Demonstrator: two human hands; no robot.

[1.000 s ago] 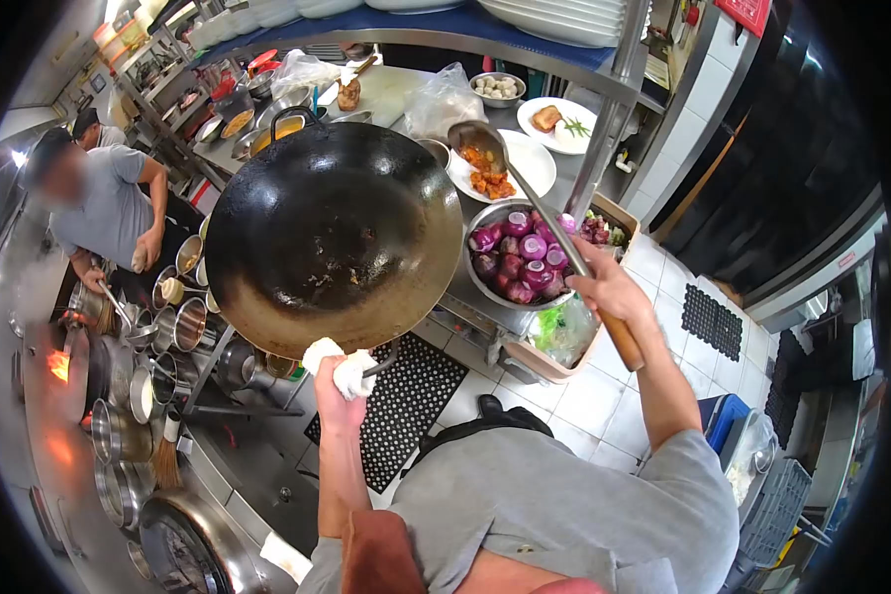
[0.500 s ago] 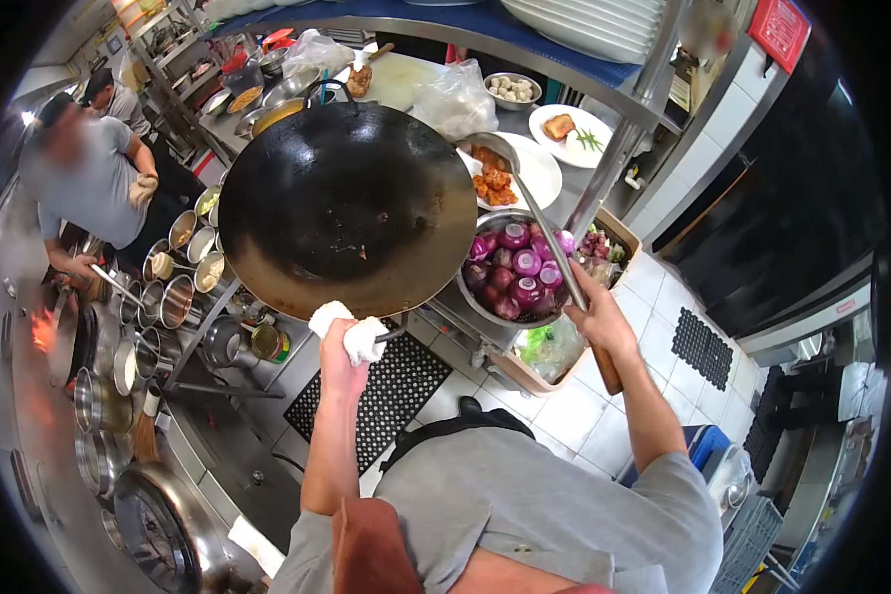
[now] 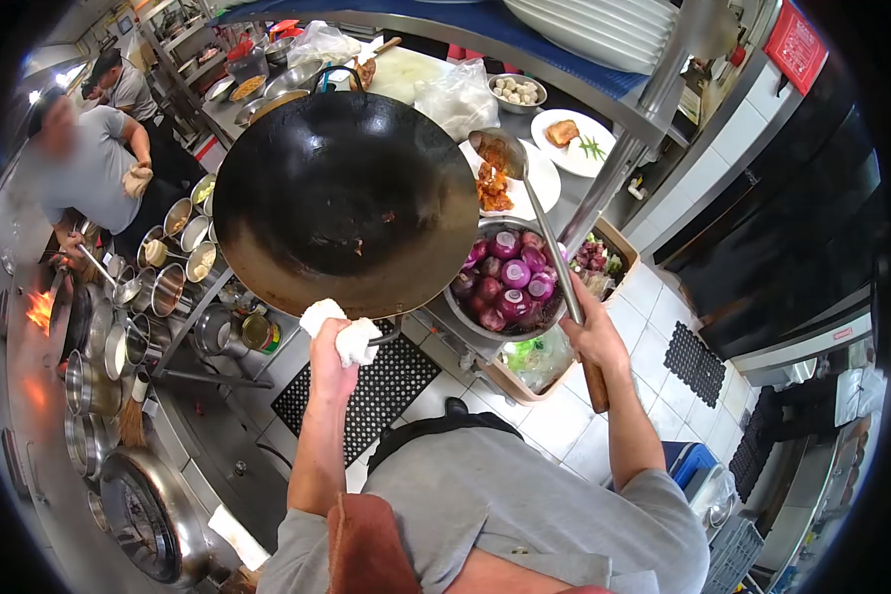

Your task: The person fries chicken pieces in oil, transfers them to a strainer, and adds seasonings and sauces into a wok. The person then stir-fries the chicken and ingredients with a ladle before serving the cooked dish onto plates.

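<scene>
My left hand (image 3: pixel 331 354) is closed over a folded white cloth (image 3: pixel 357 343) around the near loop handle of a large dark wok (image 3: pixel 342 198). The wok is tilted, its inside facing me, with only a few small scraps in it. In my right hand (image 3: pixel 600 339) is the wooden handle of a long metal ladle (image 3: pixel 548 220). The ladle's bowl is over a white plate (image 3: pixel 544 186), at the far end of a heap of red-sauced food pieces (image 3: pixel 492 190). Below the ladle's shaft, peeled purple onions (image 3: pixel 513 274) fill a metal bowl (image 3: pixel 477 332).
Another white plate (image 3: pixel 548 126) holds a browned piece and green strips. Behind it stands a bowl of pale balls (image 3: pixel 517 92). A metal shelf post (image 3: pixel 619 148) rises close to the ladle. At left, a co-worker (image 3: pixel 99 163) stands near a flame (image 3: pixel 40 309) and several pots.
The wok and my left hand have shifted slightly left in view. The ladle's bowl has moved a little over the plate, still beside the sauced food. The flame at left looks brighter.
</scene>
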